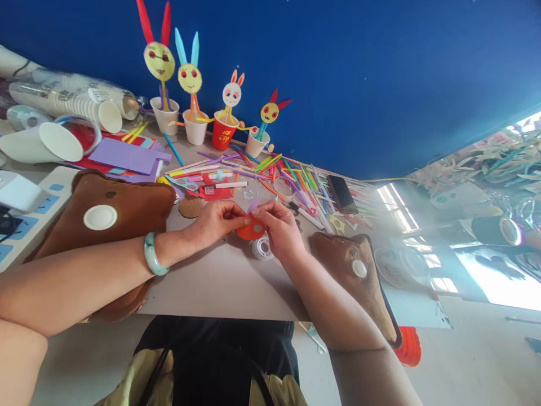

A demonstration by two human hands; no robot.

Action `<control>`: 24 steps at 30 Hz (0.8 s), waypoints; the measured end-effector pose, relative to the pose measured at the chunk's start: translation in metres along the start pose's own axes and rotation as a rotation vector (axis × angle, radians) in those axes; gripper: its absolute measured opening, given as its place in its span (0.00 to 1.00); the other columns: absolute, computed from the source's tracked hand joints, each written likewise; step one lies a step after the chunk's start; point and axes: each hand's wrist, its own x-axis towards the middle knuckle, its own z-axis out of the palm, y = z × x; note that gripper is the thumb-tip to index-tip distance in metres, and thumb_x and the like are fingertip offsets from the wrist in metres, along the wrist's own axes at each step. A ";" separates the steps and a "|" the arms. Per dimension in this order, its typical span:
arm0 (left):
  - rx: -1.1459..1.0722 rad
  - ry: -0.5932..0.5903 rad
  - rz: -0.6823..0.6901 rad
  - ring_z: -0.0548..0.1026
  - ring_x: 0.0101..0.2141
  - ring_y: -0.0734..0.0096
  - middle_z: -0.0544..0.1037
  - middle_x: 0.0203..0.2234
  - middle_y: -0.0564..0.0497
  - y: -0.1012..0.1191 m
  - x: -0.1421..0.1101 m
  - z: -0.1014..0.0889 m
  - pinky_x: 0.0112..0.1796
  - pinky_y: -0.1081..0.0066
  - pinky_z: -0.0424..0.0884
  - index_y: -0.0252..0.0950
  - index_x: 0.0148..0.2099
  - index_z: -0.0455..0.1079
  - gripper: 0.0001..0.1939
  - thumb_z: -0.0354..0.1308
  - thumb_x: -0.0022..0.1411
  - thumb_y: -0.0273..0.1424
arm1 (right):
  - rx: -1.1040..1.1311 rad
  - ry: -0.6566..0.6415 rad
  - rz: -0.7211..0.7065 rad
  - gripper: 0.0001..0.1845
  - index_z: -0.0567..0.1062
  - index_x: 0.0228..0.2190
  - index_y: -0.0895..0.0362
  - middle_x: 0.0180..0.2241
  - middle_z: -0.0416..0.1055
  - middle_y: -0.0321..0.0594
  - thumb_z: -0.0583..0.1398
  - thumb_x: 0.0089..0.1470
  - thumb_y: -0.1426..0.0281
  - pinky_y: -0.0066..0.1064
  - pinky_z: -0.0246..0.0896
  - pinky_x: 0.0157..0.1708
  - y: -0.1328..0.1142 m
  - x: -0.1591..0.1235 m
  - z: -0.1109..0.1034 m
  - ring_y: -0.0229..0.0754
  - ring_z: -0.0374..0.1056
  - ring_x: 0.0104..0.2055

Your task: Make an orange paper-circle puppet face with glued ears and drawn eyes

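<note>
Above the table's near part, my left hand [216, 221] pinches the left side of a small orange paper disc [248, 232] that carries greyish round spots. My right hand [284, 230] grips the same disc at its upper right, thumb and fingers together. A thin light purple strip [253, 204] rises from the disc's top edge; whether it is fixed there I cannot tell. Just beneath the disc lies a clear roll of tape [262, 248]. Left of my fingers rests a brown cardboard circle [191, 207].
Rabbit-faced figures stand in paper cups [196, 129] along the blue wall. Colored sticks [291, 177], markers and scissors [186, 182] litter the table's middle. Brown cushions [105, 206] flank my forearms. A phone [342, 194] lies right; stacked cups [63, 104] and purple paper [124, 155] lie left.
</note>
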 end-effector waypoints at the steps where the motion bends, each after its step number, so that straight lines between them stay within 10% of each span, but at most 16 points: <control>1: -0.012 -0.001 -0.008 0.72 0.26 0.73 0.78 0.25 0.51 0.001 0.000 0.000 0.26 0.74 0.65 0.33 0.34 0.75 0.14 0.68 0.52 0.39 | -0.010 -0.003 -0.007 0.14 0.73 0.22 0.55 0.23 0.72 0.31 0.72 0.39 0.66 0.26 0.61 0.27 0.000 0.000 0.000 0.33 0.65 0.25; 24: -0.014 -0.031 0.036 0.70 0.25 0.76 0.76 0.23 0.54 -0.003 0.002 0.001 0.24 0.76 0.62 0.34 0.31 0.75 0.09 0.66 0.53 0.35 | -0.244 -0.061 -0.034 0.13 0.72 0.22 0.55 0.22 0.71 0.32 0.70 0.40 0.64 0.27 0.59 0.25 -0.006 0.002 -0.005 0.34 0.64 0.23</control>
